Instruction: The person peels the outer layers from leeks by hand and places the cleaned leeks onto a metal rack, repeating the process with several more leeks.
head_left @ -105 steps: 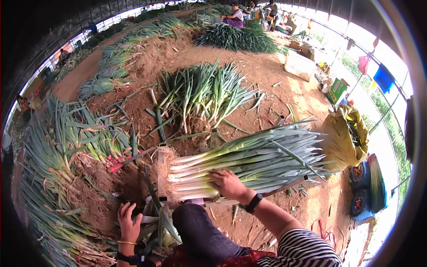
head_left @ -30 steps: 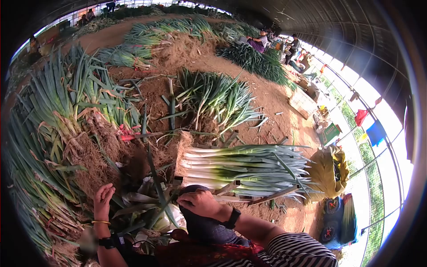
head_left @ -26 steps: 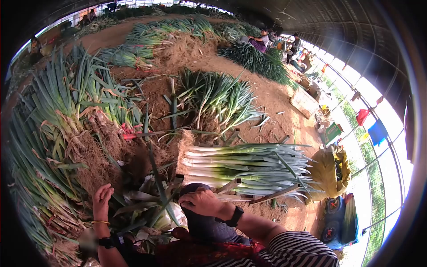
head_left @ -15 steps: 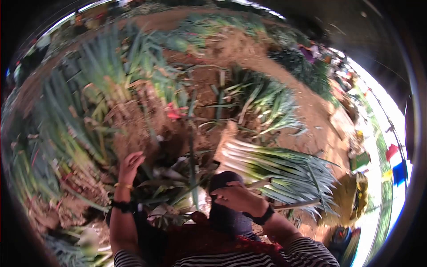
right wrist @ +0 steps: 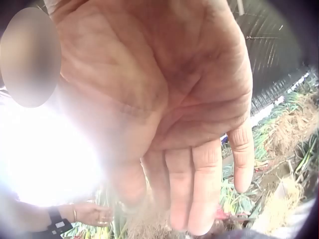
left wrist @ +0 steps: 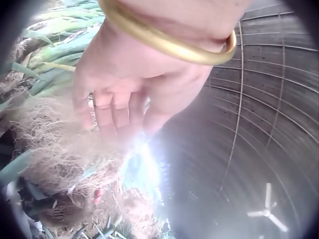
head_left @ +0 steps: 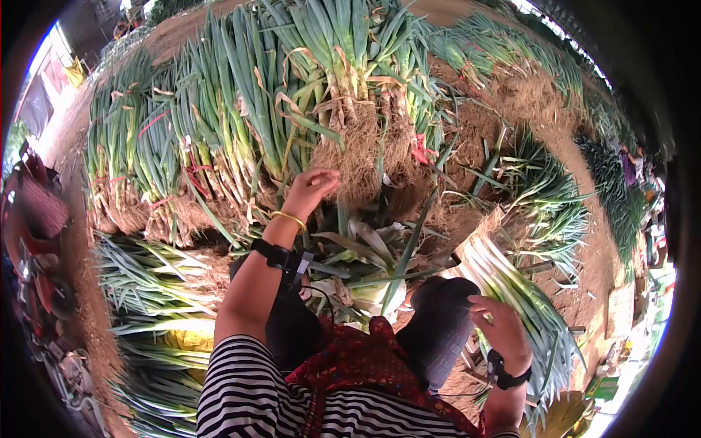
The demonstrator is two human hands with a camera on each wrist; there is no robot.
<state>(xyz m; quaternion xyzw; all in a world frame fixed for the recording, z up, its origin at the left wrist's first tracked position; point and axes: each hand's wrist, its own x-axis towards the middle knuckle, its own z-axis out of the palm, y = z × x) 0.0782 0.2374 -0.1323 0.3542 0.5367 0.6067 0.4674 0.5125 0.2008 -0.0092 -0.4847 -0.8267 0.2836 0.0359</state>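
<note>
My left hand (head_left: 308, 196), with a gold bangle on its wrist, is held out before a pile of long green onions (head_left: 252, 95). In the left wrist view its loosely bent fingers (left wrist: 119, 112) hold nothing, and root tufts (left wrist: 65, 144) show beyond them. Close to the right knee (head_left: 445, 321), my right hand (head_left: 502, 328) hangs with relaxed fingers. Its bare palm (right wrist: 164, 94) faces the right wrist camera, with nothing in it. Beside that hand, cleaned green onions (head_left: 518, 292) lie side by side in a low wooden frame (head_left: 539, 268), white ends toward the knees.
Loose leaves and peelings (head_left: 365, 252) litter the ground between the knees. More onions (head_left: 157, 285) lie at the left, past a motorbike-like vehicle (head_left: 40, 248) at the edge. A smaller onion heap (head_left: 544, 193) sits on the bare soil (head_left: 613, 241) at the right.
The head view has swung left, shifting the framed onions to the right. Earlier my right hand rested on those onions; it has drawn back to the knee. My left hand stays raised, holding nothing.
</note>
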